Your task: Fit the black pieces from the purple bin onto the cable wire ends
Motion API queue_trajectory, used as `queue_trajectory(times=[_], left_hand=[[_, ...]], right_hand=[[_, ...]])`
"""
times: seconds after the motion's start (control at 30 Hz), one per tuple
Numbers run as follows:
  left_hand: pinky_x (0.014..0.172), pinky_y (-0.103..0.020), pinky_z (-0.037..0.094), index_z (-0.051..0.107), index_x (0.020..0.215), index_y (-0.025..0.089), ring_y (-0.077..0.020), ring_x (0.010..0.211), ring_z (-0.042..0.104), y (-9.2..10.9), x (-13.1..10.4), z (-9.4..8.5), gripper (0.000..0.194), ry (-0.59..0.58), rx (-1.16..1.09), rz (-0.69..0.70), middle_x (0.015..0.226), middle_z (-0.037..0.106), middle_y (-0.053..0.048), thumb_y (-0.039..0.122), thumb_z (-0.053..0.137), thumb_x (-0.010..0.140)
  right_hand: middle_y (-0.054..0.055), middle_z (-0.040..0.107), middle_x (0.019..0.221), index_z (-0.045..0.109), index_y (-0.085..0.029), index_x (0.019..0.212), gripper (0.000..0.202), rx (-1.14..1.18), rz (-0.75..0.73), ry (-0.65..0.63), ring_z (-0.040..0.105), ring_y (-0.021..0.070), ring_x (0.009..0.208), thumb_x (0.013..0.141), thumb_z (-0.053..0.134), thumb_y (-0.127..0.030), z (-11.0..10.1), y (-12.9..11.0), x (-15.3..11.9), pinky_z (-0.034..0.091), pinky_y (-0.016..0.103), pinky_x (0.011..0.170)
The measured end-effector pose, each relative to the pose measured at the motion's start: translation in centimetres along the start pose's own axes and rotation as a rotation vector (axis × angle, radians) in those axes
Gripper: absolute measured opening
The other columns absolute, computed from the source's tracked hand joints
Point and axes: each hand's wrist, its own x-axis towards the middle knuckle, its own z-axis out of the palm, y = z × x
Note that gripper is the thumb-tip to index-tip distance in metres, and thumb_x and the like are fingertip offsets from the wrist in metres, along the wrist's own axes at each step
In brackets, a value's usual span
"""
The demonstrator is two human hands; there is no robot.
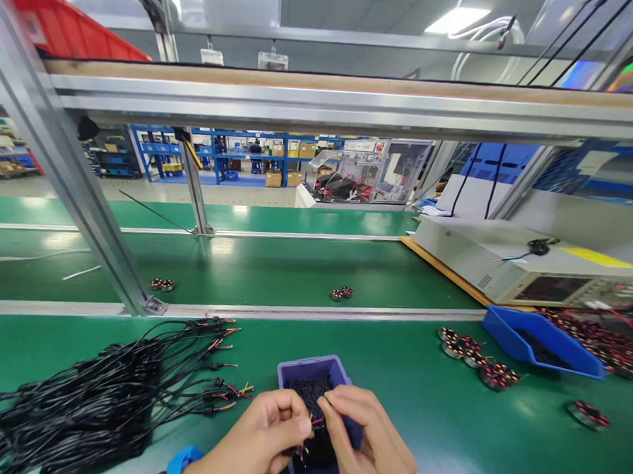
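Observation:
My left hand [274, 433], with a blue band at the wrist, is closed in a pinch on thin wires whose coloured, stripped ends [316, 422] stick out past the thumb. Close beside it my right hand [367, 438] pinches thumb and forefinger together; what lies between them is too small to make out. Both hands are over a purple bin [315, 364] of small black pieces [308, 389], which look like short lengths of tubing. To the left lies a large pile of black cables [96, 388] with red, yellow and white wire ends pointing right.
Copper-wound motor stators [474, 355] lie to the right, by a blue bin [544, 348] holding dark pieces. More are heaped behind it, below a grey bench instrument [527, 262]. A metal post [81, 161] rises at left, and a shelf beam [323, 106] crosses above the green bench.

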Motion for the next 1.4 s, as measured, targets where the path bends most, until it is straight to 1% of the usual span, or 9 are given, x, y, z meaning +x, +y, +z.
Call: queue_trajectory(times=[0.13, 0.57, 0.77, 0.9, 1.0, 1.1, 1.17, 1.3, 1.4], left_hand=[[0.038, -0.019, 0.015, 0.055, 0.067, 0.017, -0.0044, 0.044, 0.025, -0.2, 0.0, 0.0, 0.045, -0.007, -0.005, 0.006, 0.058, 0.044, 0.007, 0.054, 0.08, 0.068], [0.037, -0.019, 0.014, 0.053, 0.066, 0.018, -0.0032, 0.041, 0.022, -0.4, 0.1, 0.2, 0.048, 0.016, -0.017, 0.011, 0.055, 0.042, 0.008, 0.058, 0.079, 0.067], [0.037, -0.019, 0.015, 0.054, 0.066, 0.017, -0.0039, 0.042, 0.025, -0.5, 0.1, 0.0, 0.047, 0.015, -0.018, 0.021, 0.056, 0.043, 0.007, 0.057, 0.08, 0.068], [0.036, -0.018, 0.015, 0.055, 0.069, 0.017, -0.0042, 0.043, 0.029, -0.7, 0.1, -0.1, 0.047, -0.013, -0.018, 0.03, 0.058, 0.045, 0.006, 0.057, 0.081, 0.066], [0.035, -0.019, 0.015, 0.055, 0.07, 0.017, -0.0027, 0.039, 0.026, -0.9, 0.2, -0.1, 0.049, -0.013, -0.022, 0.049, 0.057, 0.046, 0.007, 0.058, 0.08, 0.066], [0.036, -0.018, 0.015, 0.055, 0.07, 0.017, -0.0028, 0.041, 0.026, -0.9, 0.2, -0.2, 0.048, 0.015, -0.031, 0.063, 0.058, 0.045, 0.007, 0.057, 0.08, 0.067], [0.036, -0.018, 0.015, 0.055, 0.069, 0.017, -0.003, 0.041, 0.026, -0.7, 0.2, -0.2, 0.046, 0.036, -0.028, 0.055, 0.056, 0.043, 0.008, 0.055, 0.08, 0.068], [0.036, -0.019, 0.013, 0.054, 0.065, 0.018, -0.003, 0.04, 0.023, 0.1, 0.1, 0.0, 0.043, 0.067, -0.032, 0.023, 0.052, 0.042, 0.009, 0.052, 0.08, 0.066], [0.037, -0.019, 0.011, 0.054, 0.062, 0.018, -0.0032, 0.041, 0.019, 0.5, 0.0, 0.2, 0.041, 0.087, -0.042, 0.008, 0.051, 0.04, 0.009, 0.049, 0.08, 0.065]], right_hand=[[0.003, 0.068, 0.078, 0.065, -0.021, 0.09, 0.017, -0.006, -0.028, 0.025, 0.068, 0.0153, 0.067, 0.086, 0.064, -0.004, 0.2, 0.1, -0.1, 0.058, 0.025, 0.061], [0.003, 0.069, 0.078, 0.066, -0.021, 0.09, 0.016, -0.011, 0.011, 0.035, 0.069, 0.0165, 0.067, 0.085, 0.067, -0.006, 0.1, 0.0, -0.3, 0.058, 0.027, 0.062], [0.004, 0.069, 0.08, 0.067, -0.021, 0.092, 0.02, -0.009, 0.002, 0.011, 0.069, 0.0167, 0.068, 0.084, 0.066, -0.003, 0.3, 0.1, -0.4, 0.059, 0.027, 0.063], [0.003, 0.07, 0.082, 0.069, -0.021, 0.094, 0.026, -0.002, -0.021, 0.039, 0.069, 0.0152, 0.068, 0.081, 0.066, 0.001, 0.5, -0.1, -0.7, 0.058, 0.024, 0.064], [0.004, 0.071, 0.083, 0.068, -0.021, 0.093, 0.022, 0.067, 0.046, 0.025, 0.07, 0.0154, 0.07, 0.082, 0.067, -0.002, 0.4, 0.0, -1.1, 0.058, 0.023, 0.063], [0.004, 0.073, 0.08, 0.07, -0.021, 0.087, 0.013, 0.133, 0.128, -0.096, 0.071, 0.0165, 0.069, 0.085, 0.068, -0.009, 0.0, 0.0, -0.9, 0.059, 0.023, 0.062], [0.005, 0.075, 0.079, 0.073, -0.021, 0.085, 0.009, 0.139, 0.19, -0.171, 0.073, 0.0177, 0.07, 0.086, 0.068, -0.014, -0.3, -0.1, -0.3, 0.06, 0.023, 0.065], [0.005, 0.077, 0.077, 0.077, -0.023, 0.083, 0.013, 0.146, 0.313, -0.145, 0.074, 0.0197, 0.07, 0.089, 0.067, -0.028, -0.7, -0.3, 0.9, 0.062, 0.025, 0.068], [0.003, 0.078, 0.076, 0.079, -0.025, 0.085, 0.013, 0.17, 0.305, -0.202, 0.075, 0.0191, 0.065, 0.089, 0.067, -0.03, -0.7, 0.0, 1.0, 0.062, 0.025, 0.067]])
